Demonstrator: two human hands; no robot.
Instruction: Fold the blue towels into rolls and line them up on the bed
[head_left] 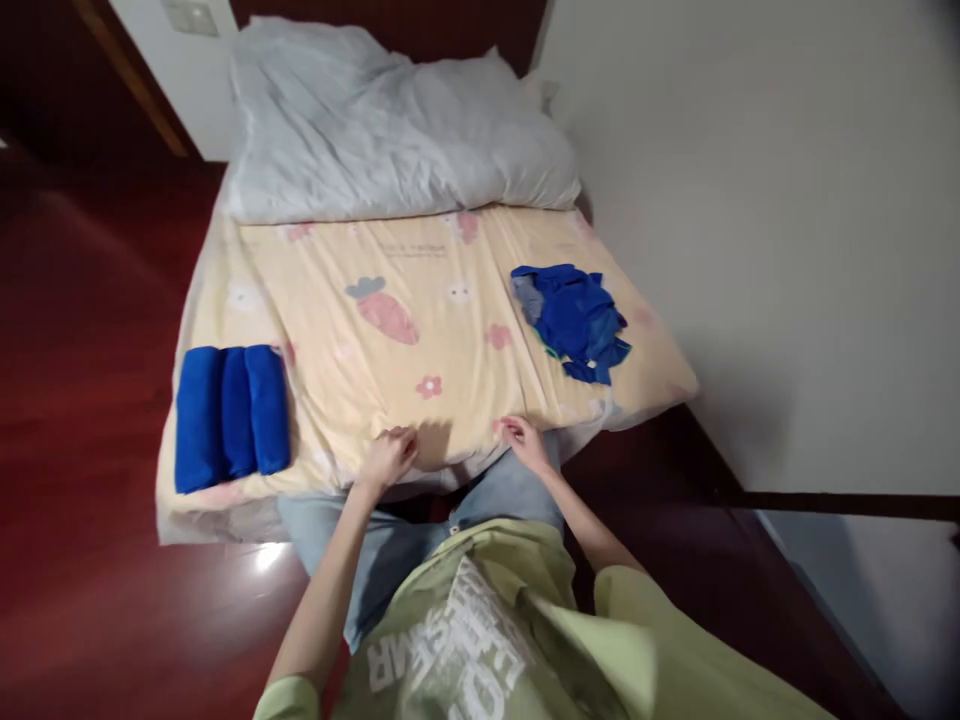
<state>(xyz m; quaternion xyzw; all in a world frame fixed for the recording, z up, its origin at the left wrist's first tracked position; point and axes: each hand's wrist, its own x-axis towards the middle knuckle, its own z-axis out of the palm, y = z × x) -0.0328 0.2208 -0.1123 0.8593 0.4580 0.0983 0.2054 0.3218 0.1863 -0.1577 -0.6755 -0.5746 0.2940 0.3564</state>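
My left hand (390, 456) rests at the near edge of the bed, its fingers curled in and nothing visible in them. A little to the right is my right hand (526, 444), by the same edge, with loosely bent fingers somewhat apart and no object in it. Under both hands lies a pale yellow bed sheet (337, 370) printed with carrots and flowers. Several blue rolled cloths (199, 420) lie side by side to the left of my left hand. Beyond my right hand sits a crumpled heap of blue clothes (574, 315) with a grey patch.
A bunched white quilt (397, 130) covers the far end of the bed. Along the right stands a grey wall (787, 200). Dark red floor (82, 400) runs along the left side. My legs in jeans (510, 490) are against the near edge.
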